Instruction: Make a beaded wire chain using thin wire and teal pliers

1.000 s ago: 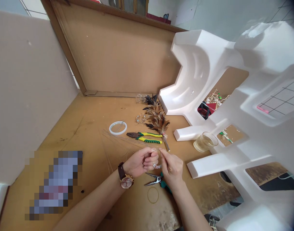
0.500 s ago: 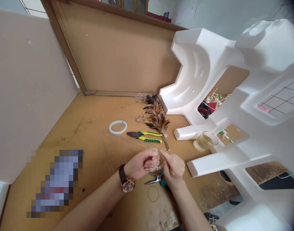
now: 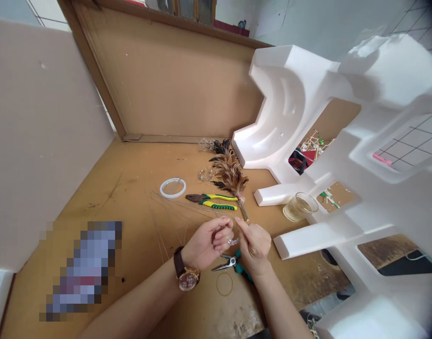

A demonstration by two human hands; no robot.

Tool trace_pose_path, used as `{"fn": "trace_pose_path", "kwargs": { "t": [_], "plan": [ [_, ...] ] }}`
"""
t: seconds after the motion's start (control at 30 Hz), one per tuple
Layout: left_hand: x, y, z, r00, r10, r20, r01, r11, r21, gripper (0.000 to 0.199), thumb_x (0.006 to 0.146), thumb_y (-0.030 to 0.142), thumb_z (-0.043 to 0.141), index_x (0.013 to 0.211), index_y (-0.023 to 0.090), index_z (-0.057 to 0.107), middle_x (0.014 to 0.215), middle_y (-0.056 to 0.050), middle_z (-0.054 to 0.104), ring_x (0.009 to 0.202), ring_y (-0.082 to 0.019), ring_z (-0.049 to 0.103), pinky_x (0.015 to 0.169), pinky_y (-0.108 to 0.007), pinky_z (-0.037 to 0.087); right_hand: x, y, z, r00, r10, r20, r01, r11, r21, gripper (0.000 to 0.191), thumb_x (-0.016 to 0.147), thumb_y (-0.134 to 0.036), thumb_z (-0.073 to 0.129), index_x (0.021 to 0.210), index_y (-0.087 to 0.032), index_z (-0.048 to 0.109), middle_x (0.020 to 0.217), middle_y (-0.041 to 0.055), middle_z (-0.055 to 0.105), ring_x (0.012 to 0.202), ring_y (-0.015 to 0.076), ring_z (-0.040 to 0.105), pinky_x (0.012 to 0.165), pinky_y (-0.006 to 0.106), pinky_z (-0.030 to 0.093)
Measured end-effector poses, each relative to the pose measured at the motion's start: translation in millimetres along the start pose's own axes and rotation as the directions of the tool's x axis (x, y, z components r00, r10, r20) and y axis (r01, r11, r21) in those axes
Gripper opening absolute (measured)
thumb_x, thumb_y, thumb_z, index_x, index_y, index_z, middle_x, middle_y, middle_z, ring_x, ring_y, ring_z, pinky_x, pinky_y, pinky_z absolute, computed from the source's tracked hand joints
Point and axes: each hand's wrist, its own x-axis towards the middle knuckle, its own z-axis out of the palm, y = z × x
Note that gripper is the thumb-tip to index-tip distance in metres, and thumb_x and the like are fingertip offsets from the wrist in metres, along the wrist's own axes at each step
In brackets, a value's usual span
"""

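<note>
My left hand (image 3: 210,240), with a dark-strapped watch (image 3: 187,278) at its wrist, is closed in a pinch at thumb and forefinger. Close beside it, my right hand (image 3: 255,242) is closed too, its thumb and forefinger pressed together. A small piece of beaded wire (image 3: 232,242) with clear and pinkish beads shows between the hands; its thin strand is hard to make out. Below them lie teal-handled long-nose pliers (image 3: 230,262), partly behind my right hand. Loose thin wires (image 3: 162,240) spread over the table left of my fingers.
Beyond the hands are yellow-green pliers (image 3: 212,201), a white ring-shaped roll (image 3: 172,187) and a brown feather duster (image 3: 232,172). A rubber band (image 3: 224,284) lies nearer. At right, a glass of liquid (image 3: 299,207) stands by a large white foam form (image 3: 307,235). Cardboard (image 3: 173,89) walls the back.
My left hand's fingers have loosened slightly, and its fingertips have shifted a little apart from the right hand's. The objects on the table stay where they were.
</note>
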Motion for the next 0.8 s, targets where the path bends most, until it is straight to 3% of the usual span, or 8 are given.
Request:
{"fn": "trace_pose_path", "kwargs": {
  "t": [0.1, 0.17, 0.27, 0.37, 0.53, 0.67, 0.8],
  "plan": [
    [0.9, -1.7, -1.7, 0.992, 0.105, -0.067, -0.098, 0.99, 0.101, 0.015, 0.081, 0.021, 0.05, 0.069, 0.012, 0.052, 0.045, 0.008, 0.027, 0.04, -0.004, 0.016, 0.038, -0.015, 0.017, 9.5, -8.3, -2.6, 0.993, 0.119, 0.007, -0.119, 0.982, 0.147, 0.024, 0.082, -0.014, 0.051, 0.102, -0.017, 0.065, 0.064, 0.0038, 0.063, 0.057, 0.0126, 0.056, 0.057, 0.025, 0.042],
    [1.5, -2.2, -3.2, 0.985, 0.151, -0.082, -0.134, 0.974, 0.182, 0.014, 0.08, 0.023, 0.052, 0.071, 0.012, 0.054, 0.045, 0.008, 0.028, 0.04, -0.004, 0.018, 0.038, -0.015, 0.018, 16.0, -15.3, -5.2, 0.966, 0.255, 0.051, -0.259, 0.923, 0.286, 0.02, 0.083, -0.018, 0.05, 0.095, -0.018, 0.067, 0.076, 0.0057, 0.068, 0.065, 0.0141, 0.061, 0.062, 0.025, 0.045],
    [2.1, -1.9, -3.9, 0.974, 0.211, -0.087, -0.179, 0.941, 0.286, 0.014, 0.079, 0.026, 0.054, 0.073, 0.013, 0.054, 0.044, 0.009, 0.028, 0.04, -0.004, 0.02, 0.039, -0.015, 0.017, 21.8, -23.5, -8.6, 0.875, 0.446, 0.19, -0.484, 0.787, 0.382, 0.02, 0.085, -0.025, 0.048, 0.09, -0.018, 0.067, 0.071, 0.0028, 0.067, 0.057, 0.0123, 0.057, 0.054, 0.022, 0.043],
    [2.5, -0.8, -2.5, 0.963, 0.258, -0.084, -0.216, 0.916, 0.339, 0.016, 0.079, 0.028, 0.054, 0.073, 0.014, 0.054, 0.044, 0.009, 0.028, 0.04, -0.004, 0.019, 0.039, -0.016, 0.017, 21.5, -25.9, -9.7, 0.766, 0.573, 0.29, -0.641, 0.65, 0.409, 0.024, 0.085, -0.033, 0.048, 0.089, -0.016, 0.065, 0.051, -0.0032, 0.054, 0.041, 0.0079, 0.039, 0.041, 0.02, 0.031],
    [2.5, 0.0, -0.4, 0.958, 0.276, -0.078, -0.214, 0.869, 0.447, 0.018, 0.079, 0.031, 0.053, 0.072, 0.014, 0.054, 0.043, 0.009, 0.032, 0.039, -0.004, 0.02, 0.039, -0.017, 0.017, 19.0, -23.8, -10.4, 0.632, 0.585, 0.509, -0.766, 0.368, 0.528, 0.032, 0.085, -0.043, 0.046, 0.083, -0.014, 0.061, 0.038, -0.0095, 0.031, 0.035, 0.0058, 0.024, 0.037, 0.019, 0.018],
    [1.5, 0.0, -0.2, 0.941, 0.327, -0.085, -0.233, 0.809, 0.54, 0.019, 0.08, 0.032, 0.052, 0.077, 0.014, 0.056, 0.046, 0.007, 0.041, 0.039, -0.004, 0.026, 0.04, -0.018, 0.019, 20.0, -22.8, -14.3, 0.617, 0.58, 0.531, -0.764, 0.282, 0.58, 0.032, 0.086, -0.042, 0.043, 0.089, -0.013, 0.058, 0.036, -0.0112, 0.031, 0.033, 0.005, 0.022, 0.038, 0.019, 0.019],
    [1.4, 0.2, -1.1, 0.931, 0.336, -0.14, -0.218, 0.823, 0.524, 0.021, 0.078, 0.035, 0.055, 0.081, 0.014, 0.057, 0.049, 0.006, 0.046, 0.039, -0.004, 0.031, 0.039, -0.017, 0.02, 13.5, -24.3, -15.8, 0.675, 0.628, 0.387, -0.7, 0.381, 0.603, 0.029, 0.087, -0.039, 0.044, 0.095, -0.014, 0.056, 0.041, -0.0101, 0.034, 0.035, 0.0057, 0.03, 0.038, 0.019, 0.024]
  ]
}}
